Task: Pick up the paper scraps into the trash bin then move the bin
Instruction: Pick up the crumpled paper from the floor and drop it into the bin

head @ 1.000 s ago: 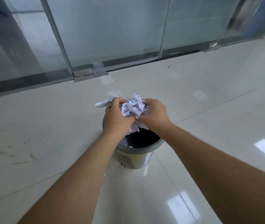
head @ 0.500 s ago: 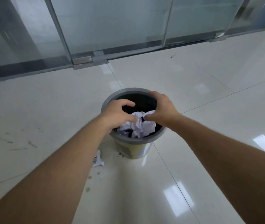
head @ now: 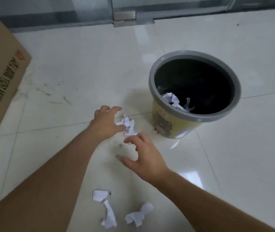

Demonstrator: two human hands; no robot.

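Three paper scraps lie on the floor (head: pixel 234 156) in your head view. Your left hand (head: pixel 105 124) is nearest, fingers spread and touching the scrap by the bin (head: pixel 128 126). Your right hand (head: pixel 146 156) hovers empty just below it. The trash bin (head: pixel 175 124) stands to the right.

Both hands, left hand (head: pixel 106 122) and right hand (head: pixel 146 157), spread open around a crumpled paper scrap (head: pixel 128 125) beside the trash bin (head: pixel 175 126).

Grey-rimmed yellow bin (head: pixel 175 124), white scraps (head: pixel 128 125)
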